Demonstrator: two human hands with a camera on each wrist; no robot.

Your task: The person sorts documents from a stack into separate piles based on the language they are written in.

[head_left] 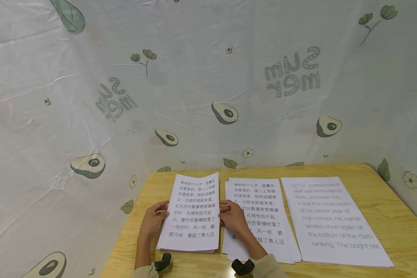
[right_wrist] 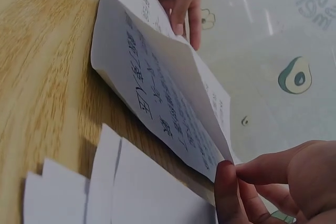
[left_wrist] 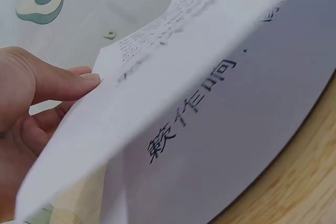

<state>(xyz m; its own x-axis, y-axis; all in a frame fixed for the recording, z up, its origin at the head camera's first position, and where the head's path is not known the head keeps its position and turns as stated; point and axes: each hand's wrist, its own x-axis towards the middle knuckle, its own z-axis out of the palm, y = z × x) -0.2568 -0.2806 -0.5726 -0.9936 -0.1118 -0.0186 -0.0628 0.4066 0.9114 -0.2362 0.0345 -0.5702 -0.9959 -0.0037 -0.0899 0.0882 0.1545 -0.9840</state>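
Sheet (head_left: 193, 210) pinched at opposite edges, my left hand (head_left: 153, 220) and right hand (head_left: 234, 219) apart, presumably to steady limp paper (it bows) above another printed page (right_wrist: 137, 80) on the table's (head_left: 123, 247) left.

A pale, creased sheet (head_left: 194, 85) hangs behind the table (head_left: 385, 216) and along its sides, printed with avocados (head_left: 225, 112), leaves (head_left: 230, 163), flowers (head_left: 248, 153) and mirrored "summer" lettering (head_left: 292, 83). The table is yellowish wood with visible grain. Light glints faintly on the sheet, perhaps cloth or plastic.
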